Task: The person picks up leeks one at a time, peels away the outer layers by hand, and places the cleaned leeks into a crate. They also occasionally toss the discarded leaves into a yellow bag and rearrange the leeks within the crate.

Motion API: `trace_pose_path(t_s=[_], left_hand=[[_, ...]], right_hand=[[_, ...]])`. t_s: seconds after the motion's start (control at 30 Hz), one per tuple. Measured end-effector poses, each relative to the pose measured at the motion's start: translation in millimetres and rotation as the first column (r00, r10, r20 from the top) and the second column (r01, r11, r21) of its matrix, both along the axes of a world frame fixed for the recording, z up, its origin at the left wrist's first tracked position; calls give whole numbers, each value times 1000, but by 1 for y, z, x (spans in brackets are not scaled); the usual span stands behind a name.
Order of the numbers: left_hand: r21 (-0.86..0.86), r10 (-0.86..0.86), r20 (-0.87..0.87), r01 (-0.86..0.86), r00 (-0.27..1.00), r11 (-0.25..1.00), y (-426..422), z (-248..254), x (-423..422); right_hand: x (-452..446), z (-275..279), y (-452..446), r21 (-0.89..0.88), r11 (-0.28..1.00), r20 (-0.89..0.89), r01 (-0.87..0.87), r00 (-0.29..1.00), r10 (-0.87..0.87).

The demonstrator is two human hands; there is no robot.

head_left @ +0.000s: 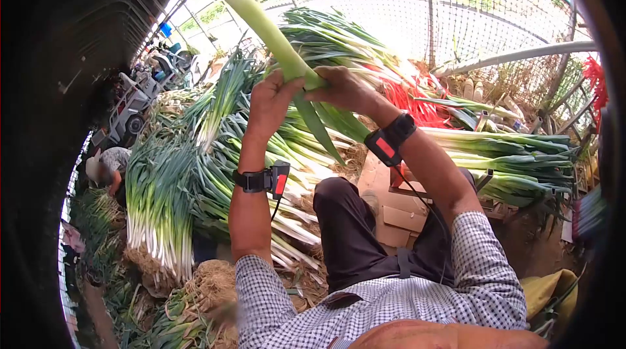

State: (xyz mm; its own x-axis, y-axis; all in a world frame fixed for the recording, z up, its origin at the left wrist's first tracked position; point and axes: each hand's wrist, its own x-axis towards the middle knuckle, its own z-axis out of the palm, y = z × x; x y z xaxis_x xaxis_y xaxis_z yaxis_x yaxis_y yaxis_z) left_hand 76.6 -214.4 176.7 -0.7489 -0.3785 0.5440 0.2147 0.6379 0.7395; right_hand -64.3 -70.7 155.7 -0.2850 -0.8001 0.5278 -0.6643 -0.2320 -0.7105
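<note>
- Mesh [502, 3]: a net of fine dark squares, strung on thin posts, bright daylight behind it.
- Heap [218, 153]: many leeks piled left of the cardboard; flat, strappy, blue-green leaves, smooth white stems, and matted, hairy, straw-brown roots at the lower ends.
- Bundle [508, 157]: more leeks laid lengthwise beyond the cardboard's right edge, pale stems to the left, dark green leaf ends to the right.
- Shirt [404, 290]: the wearer's, in small black-and-white checked cloth.
- Cardboard [398, 218]: flat, tan, creased, by the wearer's knees.
- Strips [417, 101]: a loose, shiny red tangle beyond the cardboard's far edge.
- Leek [270, 29]: held up above the heap, slanting; a smooth, thick, rounded stem, whitish at the top, deepening to light green, with broad, pointed leaves hanging below the hands.
- Left hand [270, 101]: gripping the leek where the leaves begin, thumb pressed against it.
- Right hand [345, 91]: fingers closed on the leek just beside the left.
- Wristbands [254, 181]: black straps, each carrying a small red-marked box.
</note>
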Motion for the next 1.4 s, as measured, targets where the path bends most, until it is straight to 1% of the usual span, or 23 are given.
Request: trace_pose_path(t_s=[0.1, 0.17, 0.2, 0.3, 0.4, 0.47, 0.57, 0.67, 0.7, 0.73, 0.8, 0.87, 0.93, 0.97, 1.07, 1.1, 1.13, 1.17, 1.23, 1.27, 1.3, 1.37, 1.4], left_hand=[[-7, 88, 80, -88, 993, 996, -13, -10, 23], [199, -33, 53, 22, 998, 980, -35, -20, 52], [290, -98, 75, 73, 992, 954, -49, -24, 68], [440, -92, 91, 42, 992, 897, -68, -25, 101], [392, -81, 91, 39, 993, 919, -69, -13, 111], [417, -92, 25, 74, 995, 906, -59, 4, 117], [424, -70, -63, 90, 996, 901, -37, 39, 130], [505, 18, -232, 105, 972, 857, -52, 73, 152], [451, -67, -348, 230, 935, 863, -58, 89, 163], [388, -149, -452, 344, 879, 855, -64, 106, 177], [306, -16, -516, 202, 856, 930, -77, 138, 204], [346, 124, -691, 175, 712, 922, -106, 168, 231], [303, 293, -758, -84, 582, 949, -103, 187, 259], [298, 323, -754, -141, 572, 944, -108, 197, 276], [332, 451, -740, -313, 498, 890, -122, 205, 316], [216, 431, -730, -419, 531, 882, -164, 203, 350], [-155, 561, -742, -908, 367, 389, -153, 199, 365], [-225, 551, -782, -957, 291, 186, -153, 193, 384], [73, 664, -669, -860, 334, 506, -157, 192, 422], [218, 703, -601, -768, 381, 602, -157, 190, 436], [257, 723, -527, -727, 446, 636, -158, 183, 440], [280, 711, -367, -658, 600, 699, -161, 152, 419], [309, 681, -272, -608, 680, 731, -155, 127, 388]], right_hand=[[5, -8, 11, 25, 992, 82, 120, 989, -121], [-4, -20, 9, 60, 975, 111, 212, 970, -218], [-6, -24, 8, 64, 974, 137, 218, 965, -225], [-9, -45, -5, 17, 981, 195, 195, 961, -195], [13, -50, -17, -84, 987, 202, 135, 973, -116], [15, -72, -38, -109, 987, 176, 116, 980, -96], [31, -84, -48, 68, 965, 59, 253, 965, -257], [39, -107, -59, 27, 953, 161, 302, 939, -303], [41, -114, -59, -68, 952, 211, 300, 936, -280], [42, -122, -58, -53, 963, 234, 263, 941, -244], [41, -137, -57, -26, 983, 277, 180, 946, -166], [40, -165, -60, -65, 995, 222, 72, 973, -56], [49, -169, -46, 71, 997, 222, 28, 974, -43], [57, -160, -32, 93, 996, 248, -18, 969, -6], [68, -157, -22, 141, 988, 97, -60, 994, 46], [66, -171, -26, 112, 987, 177, -113, 980, 92], [66, -169, -19, 97, 988, 197, -124, 975, 103], [63, -175, -13, 49, 991, 298, -125, 949, 105], [38, -185, 2, 6, 999, 394, -53, 918, 47], [23, -192, 3, -23, 999, 503, -43, 863, 49], [12, -176, 13, 2, 999, 542, -52, 839, 42], [-15, -152, 17, -217, 975, 582, -49, 795, 170], [-28, -133, 24, -248, 969, 582, -18, 796, 164]])
